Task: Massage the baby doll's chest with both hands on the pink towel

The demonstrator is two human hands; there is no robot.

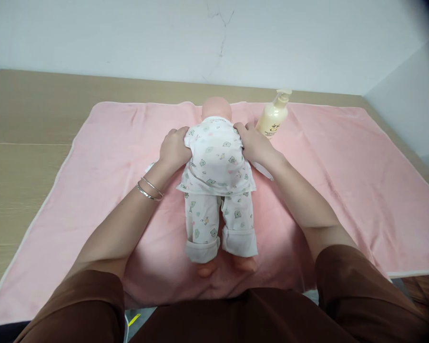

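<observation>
Head view: doll (218, 152) lies on the pink blanket (343, 176), between both hands; landmark for all places below.
Doll pose: head toward wall, feet toward wearer, looks face down.
Doll clothes: white printed top (219, 157), matching trousers (203, 219) with cuffs rolled, bare feet poking out below.
Left hand (175, 147): holding doll's left-of-view side at upper torso, thumb on top; other fingertips partly hidden.
Right hand (255, 143): holding opposite side of doll, same height, thumb on top; fingertips partly hidden too.
Bangles (150, 188): two, thin, silvery, on left wrist, left of doll.
Pump bottle (273, 116): cream-colored, right of doll's head, just past right hand, on blanket; print too small to read.
Table (32, 109): wood-look, under blanket, showing beyond doll's head and far left of doll.
Wall (128, 38): pale, cracked, behind doll's head.
Brown sleeves (89, 305): wearer's, either side of doll's feet.
</observation>
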